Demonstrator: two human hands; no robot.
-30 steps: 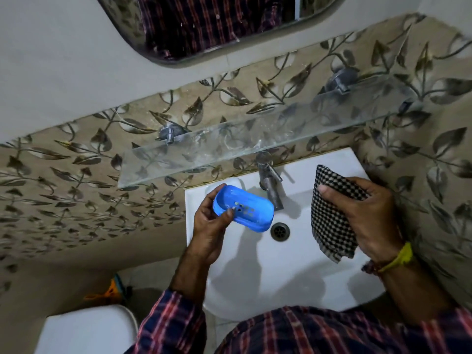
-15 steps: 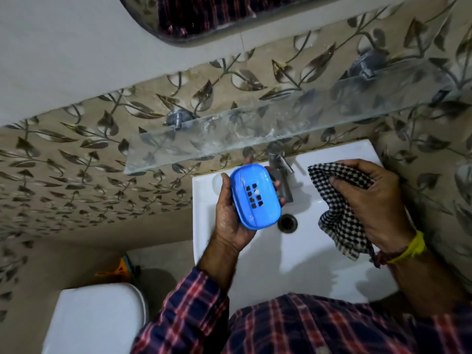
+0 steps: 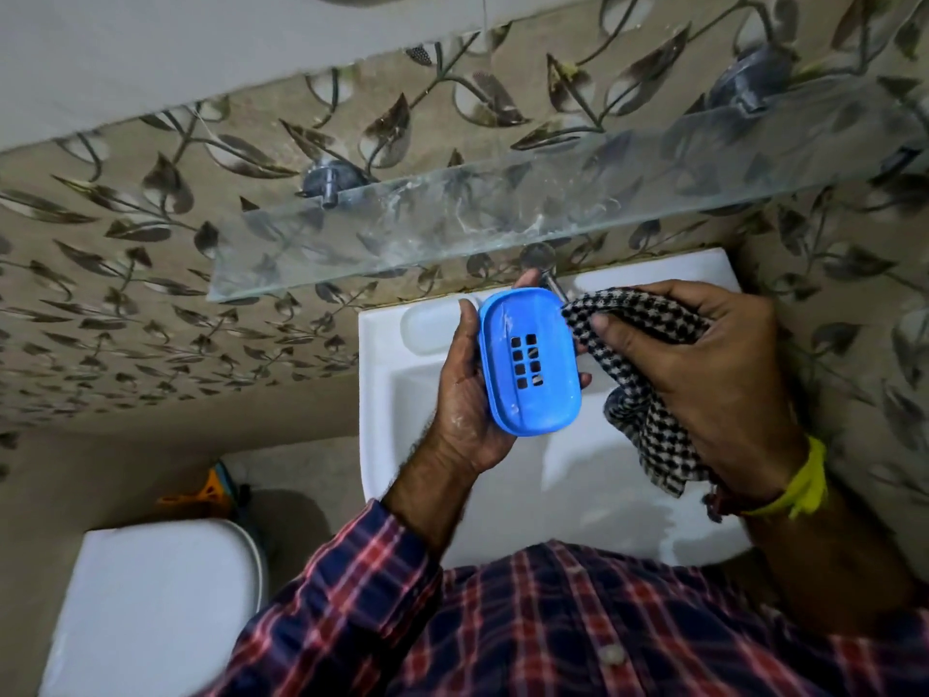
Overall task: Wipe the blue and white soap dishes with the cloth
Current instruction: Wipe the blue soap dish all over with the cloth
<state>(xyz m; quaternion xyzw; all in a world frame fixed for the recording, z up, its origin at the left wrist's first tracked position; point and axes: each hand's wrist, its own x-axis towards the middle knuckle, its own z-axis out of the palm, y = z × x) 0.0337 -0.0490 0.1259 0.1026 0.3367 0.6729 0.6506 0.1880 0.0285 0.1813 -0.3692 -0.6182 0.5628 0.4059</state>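
Head view over a white washbasin (image 3: 382,394). The left hand (image 3: 465,389) grasps the blue soap dish (image 3: 530,362) above the basin bowl, thumb on its near long edge and fingertips curling round the far edge, so that the perforated face with its block of drain slots is turned up toward the camera. The right hand (image 3: 704,374) clenches the black-and-white checked cloth (image 3: 648,394), bunched in the fingers with a loose end hanging below; the cloth's upper corner lies against, or just beside, the dish's right rim, and which of the two cannot be told. No white soap dish is visible as a separate object; only a moulded soap recess (image 3: 432,327) in the basin ledge shows, just left of the left hand. Pale smears on the dish rim and on the left palm look like soap residue, and this suggests the main risk: a slick dish held only by its edges may slip under wiping pressure and drop into the bowl. The tap (image 3: 545,274), largely hidden behind the dish, stands close enough to catch the cloth or the dish. The glass shelf (image 3: 502,223) overhangs the work area and could be knocked if the hands rise. The trailing cloth end may drag into the basin. No brand, label or legible writing appears on the dish, cloth or fittings.
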